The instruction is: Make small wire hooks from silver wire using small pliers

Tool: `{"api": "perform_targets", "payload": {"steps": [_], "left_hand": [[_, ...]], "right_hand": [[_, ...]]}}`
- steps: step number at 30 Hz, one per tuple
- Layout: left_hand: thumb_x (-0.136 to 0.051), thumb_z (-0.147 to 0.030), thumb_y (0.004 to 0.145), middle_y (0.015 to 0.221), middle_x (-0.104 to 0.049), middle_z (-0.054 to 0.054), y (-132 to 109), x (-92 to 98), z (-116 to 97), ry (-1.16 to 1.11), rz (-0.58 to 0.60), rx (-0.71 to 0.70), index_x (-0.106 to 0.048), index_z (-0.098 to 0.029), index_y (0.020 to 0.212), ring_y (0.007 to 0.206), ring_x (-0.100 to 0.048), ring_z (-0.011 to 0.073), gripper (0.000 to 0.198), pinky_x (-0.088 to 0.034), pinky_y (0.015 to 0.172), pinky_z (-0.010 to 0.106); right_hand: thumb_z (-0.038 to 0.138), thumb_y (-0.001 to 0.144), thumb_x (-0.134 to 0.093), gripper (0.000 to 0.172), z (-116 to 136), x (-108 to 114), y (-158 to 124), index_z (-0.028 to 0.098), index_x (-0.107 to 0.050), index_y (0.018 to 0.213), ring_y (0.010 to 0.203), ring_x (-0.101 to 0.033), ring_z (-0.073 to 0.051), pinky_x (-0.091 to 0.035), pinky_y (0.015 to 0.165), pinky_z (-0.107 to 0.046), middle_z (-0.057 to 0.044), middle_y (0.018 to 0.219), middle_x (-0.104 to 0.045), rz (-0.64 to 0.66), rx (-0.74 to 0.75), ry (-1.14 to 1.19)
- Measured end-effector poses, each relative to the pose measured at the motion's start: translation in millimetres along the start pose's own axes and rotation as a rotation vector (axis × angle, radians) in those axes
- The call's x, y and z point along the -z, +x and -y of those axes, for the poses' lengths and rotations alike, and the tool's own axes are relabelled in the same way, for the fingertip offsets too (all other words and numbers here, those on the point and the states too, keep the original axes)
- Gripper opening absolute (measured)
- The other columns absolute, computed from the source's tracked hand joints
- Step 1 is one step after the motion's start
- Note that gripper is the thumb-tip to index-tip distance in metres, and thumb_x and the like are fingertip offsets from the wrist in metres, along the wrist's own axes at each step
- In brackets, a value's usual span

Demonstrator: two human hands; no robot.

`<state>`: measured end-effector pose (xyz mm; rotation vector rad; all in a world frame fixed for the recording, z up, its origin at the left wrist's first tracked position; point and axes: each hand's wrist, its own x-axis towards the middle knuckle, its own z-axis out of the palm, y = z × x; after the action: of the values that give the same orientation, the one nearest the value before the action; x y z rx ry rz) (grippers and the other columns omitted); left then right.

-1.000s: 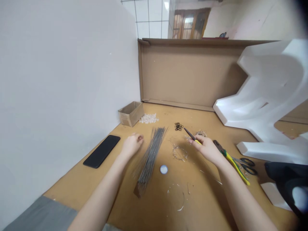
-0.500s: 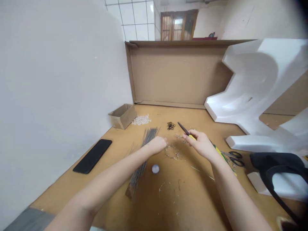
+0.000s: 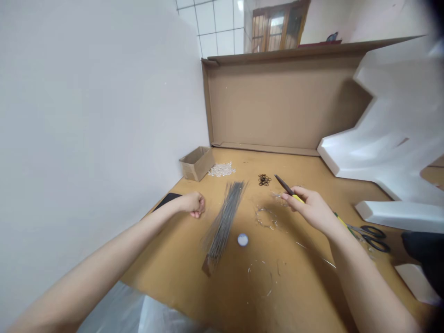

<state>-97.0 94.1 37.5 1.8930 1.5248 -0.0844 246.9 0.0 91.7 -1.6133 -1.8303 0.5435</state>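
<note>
My right hand point(image 3: 308, 206) grips pliers with a yellow handle and dark pointed jaws point(image 3: 284, 185), tips aimed up and left. Just below them lies a ring of thin wire with small clear pieces point(image 3: 266, 217). My left hand point(image 3: 194, 204) is curled closed over the board, left of the bundle of grey wires point(image 3: 227, 215); whatever is inside its fingers is hidden. Its forearm partly covers a black phone point(image 3: 168, 200). Beyond the pliers sits a small heap of black rings point(image 3: 264, 180). A small round white disc point(image 3: 243, 240) lies below the wire ring.
A small cardboard box point(image 3: 197, 163) stands by the wall beside a pile of clear beads point(image 3: 222, 169). Black-handled scissors point(image 3: 374, 237) lie right of my right forearm. White foam point(image 3: 381, 157) and a tall cardboard panel point(image 3: 277, 106) bound the board. Loose wire point(image 3: 315, 254) lies nearer.
My left hand has moved left, away from the wire ring and across the wire bundle to beside the phone. My right hand keeps the pliers in nearly the same place; the view has turned left.
</note>
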Motion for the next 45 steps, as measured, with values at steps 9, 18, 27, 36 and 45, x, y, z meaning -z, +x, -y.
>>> {"api": "perform_targets", "payload": {"steps": [9, 18, 27, 36, 45], "left_hand": [[-0.057, -0.012, 0.060, 0.041, -0.058, 0.003, 4, -12.5, 19, -0.158, 0.071, 0.238, -0.051, -0.012, 0.051, 0.046, -0.059, 0.0145, 0.011, -0.050, 0.049, 0.024], [-0.058, -0.013, 0.061, 0.044, -0.060, 0.005, 2, -10.7, 20, -0.130, 0.139, 0.271, -0.054, -0.012, 0.051, 0.047, -0.059, 0.0157, 0.011, -0.049, 0.051, 0.026], [-0.057, -0.016, 0.066, 0.050, -0.062, 0.003, 5, -8.3, 12, -0.077, 0.045, 0.239, -0.054, -0.012, 0.055, 0.046, -0.057, 0.0113, 0.012, -0.048, 0.051, 0.022], [-0.066, -0.032, 0.058, 0.033, -0.050, 0.006, 15, -17.5, -7, 0.149, -0.121, 0.238, -0.051, -0.016, 0.039, 0.056, -0.061, 0.0257, 0.029, -0.047, 0.060, 0.033], [-0.055, -0.028, 0.081, 0.106, -0.057, 0.010, 23, -35.9, -14, 0.192, -0.196, 0.193, -0.056, -0.013, 0.104, 0.094, -0.056, 0.0203, 0.027, -0.047, 0.079, 0.037]], "right_hand": [[0.049, 0.079, -0.046, 0.031, 4, -2, -3, 0.021, -0.060, 0.076, 0.063, -0.051, -0.016, -0.037, 0.061, -0.026, 0.001, 0.065, -0.057, 0.027, 0.016, -0.016], [0.050, 0.079, -0.046, 0.033, 5, -2, -2, 0.021, -0.060, 0.077, 0.061, -0.051, -0.016, -0.037, 0.059, -0.026, 0.002, 0.063, -0.056, 0.034, 0.014, -0.035], [0.052, 0.078, -0.047, 0.033, 6, -2, -1, 0.021, -0.059, 0.074, 0.061, -0.051, -0.016, -0.036, 0.060, -0.026, 0.002, 0.064, -0.056, 0.034, 0.020, -0.040], [0.053, 0.079, -0.045, 0.034, 8, -2, -2, 0.022, -0.059, 0.074, 0.061, -0.051, -0.017, -0.036, 0.059, -0.027, 0.001, 0.064, -0.057, 0.025, 0.024, -0.063], [0.050, 0.079, -0.046, 0.031, 8, -2, -2, 0.022, -0.058, 0.075, 0.062, -0.050, -0.016, -0.035, 0.060, -0.026, 0.002, 0.063, -0.055, 0.033, -0.001, -0.049]]}}
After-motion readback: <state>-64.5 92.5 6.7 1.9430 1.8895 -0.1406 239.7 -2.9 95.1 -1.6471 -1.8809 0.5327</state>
